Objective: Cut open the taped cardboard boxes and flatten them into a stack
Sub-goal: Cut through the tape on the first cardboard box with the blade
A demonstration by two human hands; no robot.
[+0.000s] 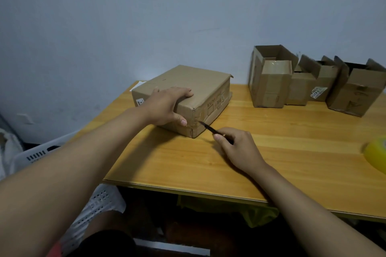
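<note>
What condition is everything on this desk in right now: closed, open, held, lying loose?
Flat brown cardboard box: closed, seams taped, lying on the wooden table.
Left hand: pressing on the box, thumb against its near side.
Right hand: holds the thin dark cutter.
Thin dark cutter: tip at the box's taped corner seam.
Three smaller cardboard boxes: upright by the wall, top flaps open.
Yellow tape roll: lying loose at the right edge, blurred.

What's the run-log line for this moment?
left hand: holds closed box | right hand: knife tip at taped corner | three opened boxes: back right
</note>
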